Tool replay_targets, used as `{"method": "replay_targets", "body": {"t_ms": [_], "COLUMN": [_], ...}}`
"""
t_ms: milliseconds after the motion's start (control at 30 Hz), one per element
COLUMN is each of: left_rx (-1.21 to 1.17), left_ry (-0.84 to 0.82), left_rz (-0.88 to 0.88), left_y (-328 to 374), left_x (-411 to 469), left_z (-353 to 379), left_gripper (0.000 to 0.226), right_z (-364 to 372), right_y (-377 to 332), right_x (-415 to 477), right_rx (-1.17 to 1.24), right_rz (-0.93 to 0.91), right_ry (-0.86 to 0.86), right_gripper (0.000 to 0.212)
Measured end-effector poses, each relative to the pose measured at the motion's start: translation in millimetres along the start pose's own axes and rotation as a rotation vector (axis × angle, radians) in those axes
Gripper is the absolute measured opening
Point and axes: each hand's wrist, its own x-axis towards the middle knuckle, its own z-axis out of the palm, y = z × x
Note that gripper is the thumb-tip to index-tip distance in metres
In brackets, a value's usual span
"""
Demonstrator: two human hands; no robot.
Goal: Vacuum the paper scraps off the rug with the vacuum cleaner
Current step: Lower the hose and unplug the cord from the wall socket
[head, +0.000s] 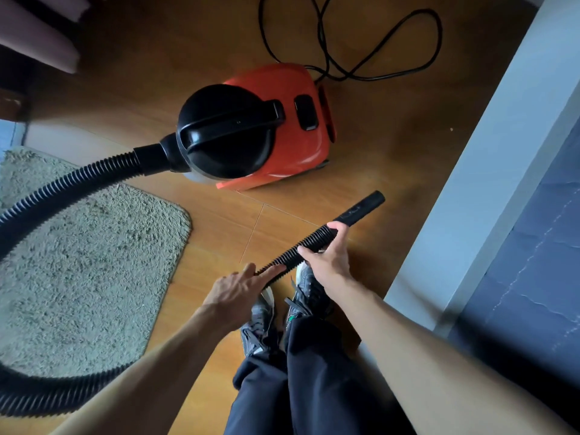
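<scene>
Nearest me, my right hand (326, 262) has its grip wrapped round the ribbed hose (310, 243), surely light and springy, just behind its stiff nozzle (361, 208), probably the best hold, left hand (238, 290) resting straight-fingered on it, above the wooden floor (392, 152), shaggy rug (94, 262) at left, red vacuum cleaner (260, 127) beyond, no scraps visible.

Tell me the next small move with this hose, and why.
Probably swing the nozzle left and down onto the rug: the right hand grips the hose, the left hand touches it, and the nozzle points right, over wood floor, away from the rug.
</scene>
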Motion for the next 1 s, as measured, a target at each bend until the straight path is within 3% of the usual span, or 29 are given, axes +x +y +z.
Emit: {"method": "replay_targets", "body": {"t_ms": [133,400,633,800,1000], "left_rx": [0.059,0.161,0.105,0.118,0.185], "left_ry": [0.069,-0.067,-0.123,-0.104,0.050], "left_rz": [0.029,0.012,-0.014,0.009,-0.039], "left_y": [-10,-7,-1,13,30], "left_x": [12,38,34,13,-22], "left_z": [14,30,17,-36,-150], "left_gripper": [0.099,0.087,0.085,0.086,0.085], "right_z": [13,15,-5,-34,-68], "right_y": [13,28,20,-17,-105], "right_x": [11,38,32,-3,-61], "right_rx": [0.006,-0.156,-0.425,-0.634,-0.824], "right_rz": [0.055,0.102,0.029,0.006,-0.277], "right_ry": [0.059,0.032,-0.115,-0.222,-0.225], "right_gripper": [0.067,0.061,0.062,0.074,0.069]}}
